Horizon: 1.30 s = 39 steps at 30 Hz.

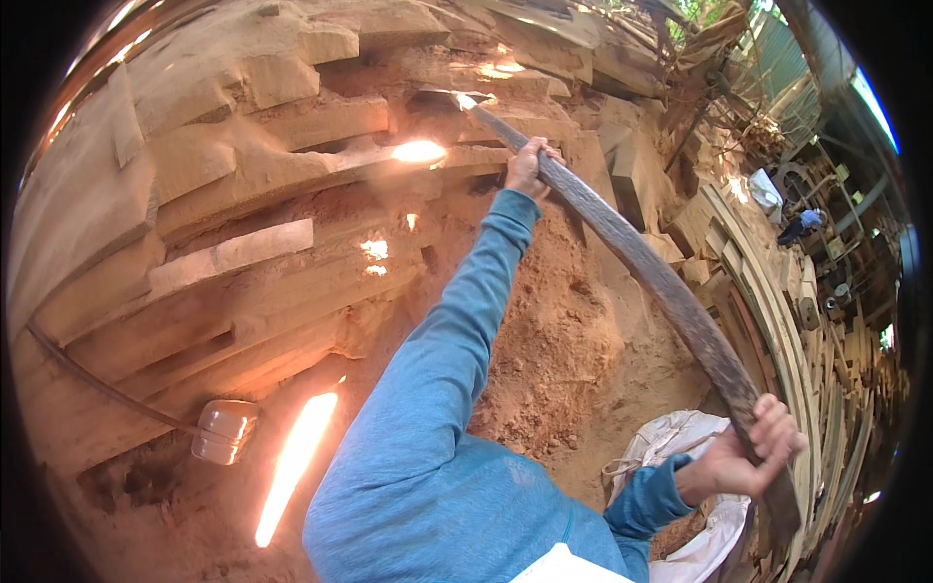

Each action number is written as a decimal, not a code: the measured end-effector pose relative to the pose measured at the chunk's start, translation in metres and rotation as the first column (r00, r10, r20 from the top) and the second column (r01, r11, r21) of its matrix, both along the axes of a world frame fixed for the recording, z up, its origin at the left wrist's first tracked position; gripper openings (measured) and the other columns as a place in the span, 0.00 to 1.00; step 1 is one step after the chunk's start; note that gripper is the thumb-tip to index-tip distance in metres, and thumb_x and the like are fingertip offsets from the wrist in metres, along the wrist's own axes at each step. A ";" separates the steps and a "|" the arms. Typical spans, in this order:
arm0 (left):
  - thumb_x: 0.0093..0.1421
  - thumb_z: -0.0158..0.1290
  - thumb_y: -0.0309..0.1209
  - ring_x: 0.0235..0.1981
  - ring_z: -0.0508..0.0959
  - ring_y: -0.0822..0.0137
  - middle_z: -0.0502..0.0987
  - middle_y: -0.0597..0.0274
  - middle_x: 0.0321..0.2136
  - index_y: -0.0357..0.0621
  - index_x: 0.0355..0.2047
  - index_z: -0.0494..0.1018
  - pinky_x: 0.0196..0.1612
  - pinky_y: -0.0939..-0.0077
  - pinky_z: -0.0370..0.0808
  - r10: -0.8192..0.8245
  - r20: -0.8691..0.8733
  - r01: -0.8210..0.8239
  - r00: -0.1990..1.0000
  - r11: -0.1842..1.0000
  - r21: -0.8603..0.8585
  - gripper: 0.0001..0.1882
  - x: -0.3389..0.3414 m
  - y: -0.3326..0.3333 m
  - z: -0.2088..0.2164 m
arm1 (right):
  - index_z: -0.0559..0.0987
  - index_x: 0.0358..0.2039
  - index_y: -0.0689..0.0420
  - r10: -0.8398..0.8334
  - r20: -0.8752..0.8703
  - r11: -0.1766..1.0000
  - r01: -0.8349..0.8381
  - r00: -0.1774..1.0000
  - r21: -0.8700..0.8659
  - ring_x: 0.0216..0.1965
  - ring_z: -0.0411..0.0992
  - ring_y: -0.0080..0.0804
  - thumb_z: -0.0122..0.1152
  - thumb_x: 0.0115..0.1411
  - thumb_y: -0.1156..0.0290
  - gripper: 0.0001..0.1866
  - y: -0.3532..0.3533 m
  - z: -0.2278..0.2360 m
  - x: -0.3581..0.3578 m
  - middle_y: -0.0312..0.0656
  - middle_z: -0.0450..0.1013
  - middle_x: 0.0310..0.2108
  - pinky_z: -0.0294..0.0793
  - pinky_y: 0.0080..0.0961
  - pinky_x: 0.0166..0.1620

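Observation:
A long, weathered wooden handle of a hoe (671,287) slants across the head view, from the lower right up toward the stacked boards. At its far end a thin metal blade (445,96) shows nearly edge-on, close to the reddish dust between the boards. My left hand (528,169) is closed around the handle a little below the blade. Near the handle's lower end, my right hand (746,451) wraps it, thumb and fingers around the wood. Blue sleeves cover both arms. Loose reddish-brown sawdust or soil (549,340) lies heaped below the handle.
Dusty stacked boards (224,175) fill the left and far side. A metal container (225,430) on a rod stands at lower left, beside a bright sunlight patch. A white sack (671,437) lies near my right hand. Long planks (777,321) line the right; another person (801,225) is farther off.

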<state>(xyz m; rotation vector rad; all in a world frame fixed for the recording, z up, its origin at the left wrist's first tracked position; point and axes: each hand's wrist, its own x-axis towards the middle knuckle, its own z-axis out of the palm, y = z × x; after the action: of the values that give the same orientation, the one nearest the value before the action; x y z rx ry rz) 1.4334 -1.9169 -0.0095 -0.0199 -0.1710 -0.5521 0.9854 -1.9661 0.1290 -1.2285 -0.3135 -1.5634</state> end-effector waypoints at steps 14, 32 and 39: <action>0.62 0.42 0.28 0.16 0.66 0.78 0.62 0.73 0.15 0.48 0.23 0.61 0.25 0.76 0.71 -0.250 -0.141 0.241 0.958 0.968 -0.077 0.09 -0.179 0.007 0.050 | 0.61 0.19 0.50 0.025 0.365 0.978 0.052 0.931 -0.200 0.10 0.49 0.14 0.43 0.60 0.72 0.11 0.029 0.064 -0.124 0.23 0.47 0.09 0.56 0.14 0.18; 0.59 0.50 0.30 0.15 0.68 0.68 0.64 0.65 0.14 0.44 0.22 0.62 0.22 0.69 0.73 -0.074 -0.078 0.081 0.994 0.992 0.095 0.10 0.056 -0.116 -0.006 | 0.55 0.23 0.50 -0.115 -0.045 0.992 0.113 0.992 -0.058 0.18 0.53 0.21 0.43 0.59 0.75 0.10 -0.032 -0.009 0.056 0.30 0.49 0.14 0.61 0.27 0.33; 0.60 0.48 0.29 0.17 0.68 0.71 0.65 0.66 0.15 0.45 0.23 0.62 0.27 0.72 0.73 -0.004 -0.072 0.000 0.997 0.999 -0.052 0.10 -0.061 -0.088 0.045 | 0.54 0.18 0.49 -0.052 -0.026 0.991 0.048 0.998 -0.124 0.19 0.50 0.20 0.46 0.53 0.76 0.14 -0.046 0.062 -0.021 0.29 0.46 0.14 0.54 0.23 0.32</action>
<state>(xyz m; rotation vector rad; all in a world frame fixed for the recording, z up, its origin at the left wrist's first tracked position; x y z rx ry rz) 1.3727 -2.0049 0.0350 -0.0906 -0.1145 -0.5481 0.9641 -2.0118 0.1906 -1.3632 -0.3675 -1.5862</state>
